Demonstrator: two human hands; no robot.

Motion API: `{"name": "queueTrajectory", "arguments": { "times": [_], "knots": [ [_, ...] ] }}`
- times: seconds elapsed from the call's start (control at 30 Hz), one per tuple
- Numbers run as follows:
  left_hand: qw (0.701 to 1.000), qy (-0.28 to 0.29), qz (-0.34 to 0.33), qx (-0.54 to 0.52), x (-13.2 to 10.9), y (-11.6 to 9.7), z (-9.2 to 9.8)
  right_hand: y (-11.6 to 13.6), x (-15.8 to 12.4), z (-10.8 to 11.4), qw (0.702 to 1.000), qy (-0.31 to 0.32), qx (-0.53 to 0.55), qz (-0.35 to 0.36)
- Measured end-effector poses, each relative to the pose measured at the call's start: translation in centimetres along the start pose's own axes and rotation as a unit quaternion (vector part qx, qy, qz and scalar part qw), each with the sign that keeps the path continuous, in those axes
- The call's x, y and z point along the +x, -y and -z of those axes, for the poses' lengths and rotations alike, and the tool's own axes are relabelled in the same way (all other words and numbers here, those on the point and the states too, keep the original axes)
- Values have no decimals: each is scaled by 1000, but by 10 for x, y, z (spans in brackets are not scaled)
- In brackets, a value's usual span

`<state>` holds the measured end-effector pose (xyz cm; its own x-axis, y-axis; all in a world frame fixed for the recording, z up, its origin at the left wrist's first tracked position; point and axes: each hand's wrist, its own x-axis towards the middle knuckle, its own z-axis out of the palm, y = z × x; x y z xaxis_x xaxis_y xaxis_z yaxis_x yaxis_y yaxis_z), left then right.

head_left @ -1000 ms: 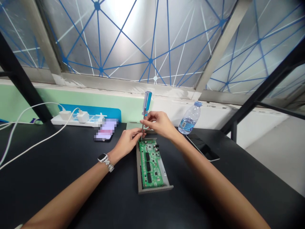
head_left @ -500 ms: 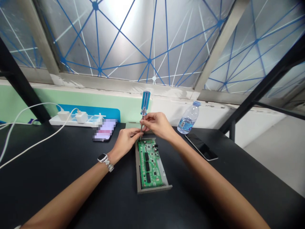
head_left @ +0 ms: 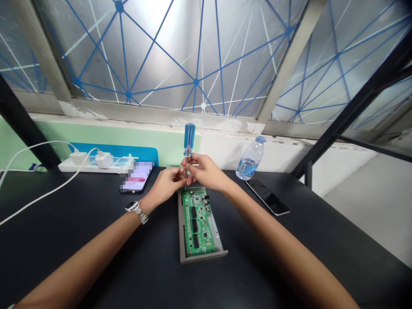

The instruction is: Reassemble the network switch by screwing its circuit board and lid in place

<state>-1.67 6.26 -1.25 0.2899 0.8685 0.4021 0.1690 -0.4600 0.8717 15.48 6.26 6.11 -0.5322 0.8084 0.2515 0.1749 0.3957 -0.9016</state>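
Observation:
A green circuit board [head_left: 200, 223] lies in a grey metal tray [head_left: 206, 258] on the black table. A screwdriver [head_left: 189, 139] with a clear blue handle stands nearly upright, its tip at the board's far left corner. My right hand [head_left: 204, 171] is closed, with thumb and fingers pinching the screwdriver's shaft below the handle. My left hand [head_left: 167, 183], with a watch at its wrist, has its fingertips pinched together beside the lower shaft at that corner. Whatever lies between those left fingertips is too small to make out.
At the back left, a white power strip [head_left: 93, 163] with plugs and cables sits beside a lit phone [head_left: 138, 177]. A water bottle [head_left: 251, 159] and a dark-screened phone [head_left: 268, 197] are to the right. Black metal posts [head_left: 341, 116] slope up at both sides.
The whole view has shifted slightly, so things appear a little further left. The screwdriver is still upright at the same corner, and my left fingers are slightly differently bent around the lower shaft.

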Motion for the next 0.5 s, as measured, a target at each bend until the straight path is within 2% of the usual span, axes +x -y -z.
{"name": "queueTrajectory", "arguments": {
  "times": [0.17, 0.3, 0.43, 0.5],
  "knots": [
    [1000, 5, 7, -25, 4, 2, -6, 2, -1, -7, 999, -12, 29, -25],
    [999, 15, 10, -38, 2, 3, -13, -6, 0, -10, 999, -40, 19, -21],
    [998, 9, 37, -58, -3, -1, -13, -17, 2, -4, 997, -71, -28, -21],
    [996, 8, 54, -65, -7, -5, -11, -18, 2, 2, 997, -66, -27, -13]
  ]
}}
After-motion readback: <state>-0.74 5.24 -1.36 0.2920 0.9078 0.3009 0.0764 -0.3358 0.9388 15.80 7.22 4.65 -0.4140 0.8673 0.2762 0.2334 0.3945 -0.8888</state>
